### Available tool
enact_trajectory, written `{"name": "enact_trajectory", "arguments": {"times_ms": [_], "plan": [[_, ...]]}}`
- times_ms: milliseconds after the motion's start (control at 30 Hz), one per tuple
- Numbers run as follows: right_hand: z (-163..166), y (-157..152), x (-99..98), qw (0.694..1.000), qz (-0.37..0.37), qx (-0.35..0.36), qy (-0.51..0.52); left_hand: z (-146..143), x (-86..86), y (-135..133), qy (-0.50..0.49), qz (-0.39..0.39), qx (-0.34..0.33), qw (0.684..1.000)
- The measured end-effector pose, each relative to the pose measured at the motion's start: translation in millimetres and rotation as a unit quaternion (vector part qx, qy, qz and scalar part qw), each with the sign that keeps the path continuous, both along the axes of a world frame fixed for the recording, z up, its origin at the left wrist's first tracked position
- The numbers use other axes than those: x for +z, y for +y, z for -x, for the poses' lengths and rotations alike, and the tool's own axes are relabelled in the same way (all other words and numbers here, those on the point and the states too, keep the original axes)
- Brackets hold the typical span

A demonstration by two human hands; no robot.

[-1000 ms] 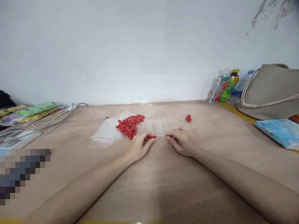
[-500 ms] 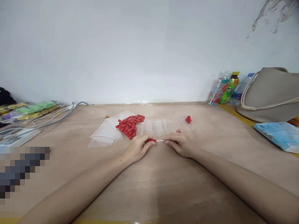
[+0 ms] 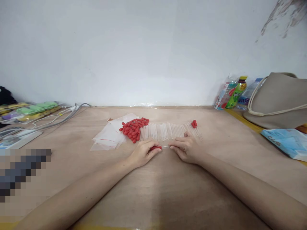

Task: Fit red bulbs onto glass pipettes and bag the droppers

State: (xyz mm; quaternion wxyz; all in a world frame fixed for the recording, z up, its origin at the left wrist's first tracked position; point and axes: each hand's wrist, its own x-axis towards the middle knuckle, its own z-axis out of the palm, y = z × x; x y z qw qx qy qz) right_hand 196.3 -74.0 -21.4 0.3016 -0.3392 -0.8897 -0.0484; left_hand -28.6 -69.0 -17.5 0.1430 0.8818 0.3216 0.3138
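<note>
My left hand (image 3: 146, 152) pinches a red rubber dropper bulb (image 3: 156, 148) between thumb and fingers, its open end facing right. From the other side, my right hand (image 3: 185, 148) is closed on a thin clear dropper tube (image 3: 165, 147). The tube's left end meets the bulb's mouth; whether it sits inside cannot be made out. Just beyond my hands lies a row of clear tubes (image 3: 165, 130) side by side. A pile of red bulbs (image 3: 131, 129) borders the row on the left. At its right end, a few red bulbs (image 3: 194, 123) top some tubes.
Clear zip bags (image 3: 107, 135) lie left of the bulb pile. Cables (image 3: 72, 111) and a white power strip (image 3: 21, 140) are at far left. Bottles (image 3: 236, 92), a grey bag (image 3: 280, 95) and a blue packet (image 3: 286, 143) stand or lie at right.
Both hands have shifted slightly toward me, still holding bulb and tube end to end. The bulb now shows a little more beyond my left fingertips. The view has tilted slightly.
</note>
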Motion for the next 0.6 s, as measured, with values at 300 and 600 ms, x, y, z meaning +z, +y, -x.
{"name": "enact_trajectory", "arguments": {"times_ms": [300,600], "plan": [[6.9,-10.7,-3.5,0.998,0.049,-0.031,-0.022,0.9,-5.0,1.5,0.036,-0.038,-0.05,0.997],[20.5,-17.7,1.4,0.986,0.158,-0.055,-0.009,1.0,-6.1,1.4,0.036,-0.059,-0.06,0.996]]}}
